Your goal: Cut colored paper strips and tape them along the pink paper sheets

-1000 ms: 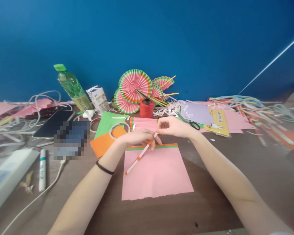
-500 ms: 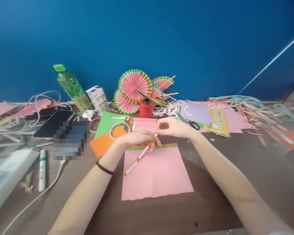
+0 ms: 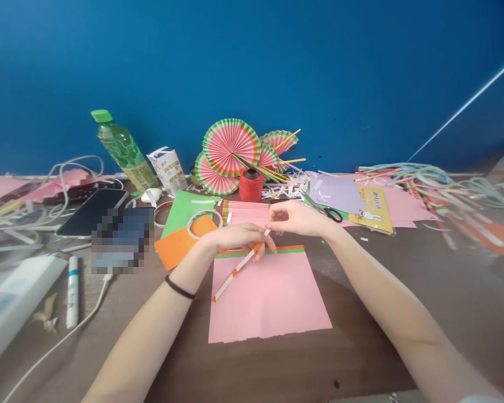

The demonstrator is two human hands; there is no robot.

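A thin strip (image 3: 234,273) in white and orange runs slantwise over a pink sheet (image 3: 267,296) that has a green and orange band along its far edge. My left hand (image 3: 235,236) is closed round the strip's middle, fingers curled over it. Just to the right, my right hand (image 3: 296,218) pinches the strip's upper end between thumb and fingers. The strip's lower end hangs free above the pink sheet. A black band circles my left wrist.
Behind the hands lie a pleated pink sheet (image 3: 246,212), orange paper (image 3: 178,244) with a tape ring (image 3: 203,219), green paper, a red thread spool (image 3: 251,184), watermelon paper fans (image 3: 232,146) and scissors (image 3: 330,212). Left: bottle (image 3: 124,148), carton, phones, cables, marker (image 3: 72,290). Right: coloured sheets and strips.
The strip's lower end has dipped very slightly to the left. Both hands stay where they were.
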